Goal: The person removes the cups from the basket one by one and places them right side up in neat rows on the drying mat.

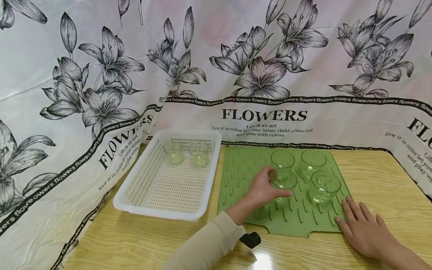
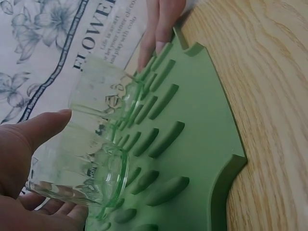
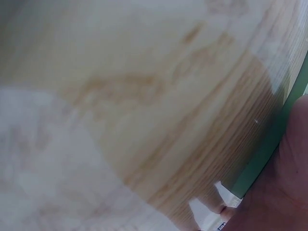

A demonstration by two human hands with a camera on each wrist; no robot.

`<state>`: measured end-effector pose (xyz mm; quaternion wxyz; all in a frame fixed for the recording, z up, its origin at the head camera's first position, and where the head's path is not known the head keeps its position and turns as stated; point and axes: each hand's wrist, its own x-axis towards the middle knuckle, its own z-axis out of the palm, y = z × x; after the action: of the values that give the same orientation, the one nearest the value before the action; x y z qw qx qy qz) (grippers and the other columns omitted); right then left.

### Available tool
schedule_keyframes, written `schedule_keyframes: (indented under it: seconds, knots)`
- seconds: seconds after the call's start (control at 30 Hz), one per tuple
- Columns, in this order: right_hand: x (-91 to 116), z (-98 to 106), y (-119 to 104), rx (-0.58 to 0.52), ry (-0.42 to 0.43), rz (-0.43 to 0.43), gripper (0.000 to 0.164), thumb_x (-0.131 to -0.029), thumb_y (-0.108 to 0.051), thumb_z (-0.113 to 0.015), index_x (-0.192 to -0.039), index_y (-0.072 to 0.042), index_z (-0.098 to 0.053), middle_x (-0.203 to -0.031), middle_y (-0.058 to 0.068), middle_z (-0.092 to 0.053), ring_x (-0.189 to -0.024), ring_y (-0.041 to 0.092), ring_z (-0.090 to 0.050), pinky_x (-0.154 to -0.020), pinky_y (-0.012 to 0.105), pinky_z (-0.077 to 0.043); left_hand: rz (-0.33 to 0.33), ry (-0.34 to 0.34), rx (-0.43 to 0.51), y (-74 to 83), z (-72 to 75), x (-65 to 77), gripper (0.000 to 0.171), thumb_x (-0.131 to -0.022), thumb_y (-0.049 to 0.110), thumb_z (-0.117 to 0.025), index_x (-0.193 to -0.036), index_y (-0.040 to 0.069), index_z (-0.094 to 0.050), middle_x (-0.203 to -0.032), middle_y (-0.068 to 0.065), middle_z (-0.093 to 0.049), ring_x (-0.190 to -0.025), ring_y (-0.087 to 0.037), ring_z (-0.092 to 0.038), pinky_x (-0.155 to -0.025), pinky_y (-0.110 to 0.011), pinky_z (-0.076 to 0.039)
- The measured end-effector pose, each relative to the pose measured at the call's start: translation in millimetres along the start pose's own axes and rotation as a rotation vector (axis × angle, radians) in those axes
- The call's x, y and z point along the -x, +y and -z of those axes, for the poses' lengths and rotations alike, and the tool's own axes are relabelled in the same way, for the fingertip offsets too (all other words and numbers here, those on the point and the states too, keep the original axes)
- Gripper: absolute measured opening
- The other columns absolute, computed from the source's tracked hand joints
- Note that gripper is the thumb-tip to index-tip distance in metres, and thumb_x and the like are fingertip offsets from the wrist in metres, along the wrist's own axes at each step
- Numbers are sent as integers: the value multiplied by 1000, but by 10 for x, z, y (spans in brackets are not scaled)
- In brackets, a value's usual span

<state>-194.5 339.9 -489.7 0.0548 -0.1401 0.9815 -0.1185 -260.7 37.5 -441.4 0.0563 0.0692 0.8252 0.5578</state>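
My left hand [image 1: 262,190] grips a clear drinking glass [image 1: 286,182] on the front left part of the green drying mat [image 1: 247,166]. In the left wrist view the thumb and curled fingers lie around this glass [image 2: 79,168], which stands upright on the ridges. Three more glasses share the mat: one just behind [image 1: 283,158], one at the back right [image 1: 313,162], one at the front right [image 1: 324,189]. My right hand [image 1: 365,227] rests palm down on the table, fingers spread, fingertips at the mat's right edge. It holds nothing.
To the left of the mat stands a white perforated basket [image 1: 160,208] with two glasses [image 1: 175,154] at its far end. The wooden table [image 1: 136,246] meets a flower-printed cloth [image 1: 261,125] at the back and left.
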Motion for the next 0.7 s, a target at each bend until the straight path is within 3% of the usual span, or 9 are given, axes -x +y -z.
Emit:
schedule_keyframes:
  seconds: [0.7]
  knots:
    - [21,-16,-32,10,8,-2,74,-112,-43,-32,-158,12,-16,-162,36,-13,-140,65,-17,-101,85,-16,0,-26,-16,-73,-84,-45,78,-76,28,-93,-140,13,-51,-121,4,-59,-117,-15,-56,-91,-31,-54]
